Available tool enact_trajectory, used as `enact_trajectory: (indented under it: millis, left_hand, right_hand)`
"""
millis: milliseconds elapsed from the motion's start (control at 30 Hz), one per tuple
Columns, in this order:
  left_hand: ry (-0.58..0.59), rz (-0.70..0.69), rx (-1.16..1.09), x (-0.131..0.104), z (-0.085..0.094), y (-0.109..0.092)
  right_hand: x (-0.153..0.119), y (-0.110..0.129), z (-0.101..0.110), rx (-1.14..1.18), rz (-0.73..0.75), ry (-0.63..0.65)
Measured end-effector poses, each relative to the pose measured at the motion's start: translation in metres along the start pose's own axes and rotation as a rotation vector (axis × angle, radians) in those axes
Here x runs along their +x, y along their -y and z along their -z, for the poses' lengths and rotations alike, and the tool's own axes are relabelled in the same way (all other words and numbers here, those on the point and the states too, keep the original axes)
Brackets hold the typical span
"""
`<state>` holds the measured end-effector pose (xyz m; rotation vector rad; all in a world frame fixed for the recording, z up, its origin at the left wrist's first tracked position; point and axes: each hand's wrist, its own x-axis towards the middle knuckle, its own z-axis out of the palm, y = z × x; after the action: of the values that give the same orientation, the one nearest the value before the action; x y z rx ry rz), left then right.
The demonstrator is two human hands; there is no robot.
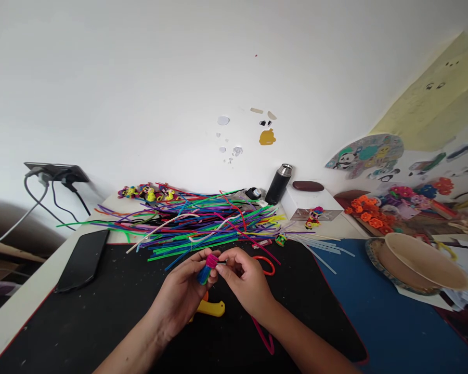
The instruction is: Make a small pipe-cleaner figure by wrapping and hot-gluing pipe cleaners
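My left hand point(185, 288) is closed around a small pipe-cleaner piece point(205, 274), magenta on top and blue and green below. From the other side, my right hand point(244, 278) pinches at the magenta end with thumb and forefinger. A thin dark bit shows between those fingertips, too small to name. Below the right wrist a bent magenta pipe cleaner point(264, 337) shows, partly hidden by the forearm. Under my hands, a yellow-handled tool point(212, 308) lies on the black mat, its other part covered by the left hand. An orange-red loop handle point(272, 266) sticks out behind my right hand.
A wide heap of coloured pipe cleaners point(203, 223) spans the back. Small figures point(150, 193) stand behind it; another figure point(315, 217) is by a white box point(312, 200). A phone point(83, 259) lies left. A black flask point(278, 184) and a beige bowl point(425, 262) stand right.
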<state>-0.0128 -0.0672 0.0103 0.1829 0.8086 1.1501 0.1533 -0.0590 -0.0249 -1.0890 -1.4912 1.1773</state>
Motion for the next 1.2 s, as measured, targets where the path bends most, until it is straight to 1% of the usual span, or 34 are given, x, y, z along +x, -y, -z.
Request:
enact_trajectory:
  millis: [167, 467, 700, 867, 1033, 1200]
  left_hand:
    - [0.020, 0.017, -0.011, 0.0011, 0.0011, 0.0015]
    - [-0.016, 0.068, -0.028, -0.0003, -0.0058, 0.0014]
    - [-0.055, 0.043, -0.043, 0.0002, -0.0081, 0.0007]
    - [-0.040, 0.035, -0.068, 0.0028, -0.0055, 0.0023]
    - [-0.056, 0.013, -0.053, 0.0043, -0.0021, 0.0047]
    - [-0.042, -0.014, -0.064, 0.0046, -0.0043, 0.0047]
  right_hand:
    - [-0.0005, -0.0022, 0.0009, -0.006, 0.004, 0.008]
    - [-0.0005, -0.0054, 0.0018, -0.004, 0.007, 0.018]
    - [0.0014, -0.0041, 0.0021, -0.044, 0.008, 0.013]
    - [0.0023, -0.0044, 0.0003, -0.068, 0.023, 0.013]
    - [0.0025, -0.0036, -0.0003, -0.101, 0.061, 0.008]
    - [0.0010, -0.0041, -0.0040, -0.050, 0.062, 0.009]
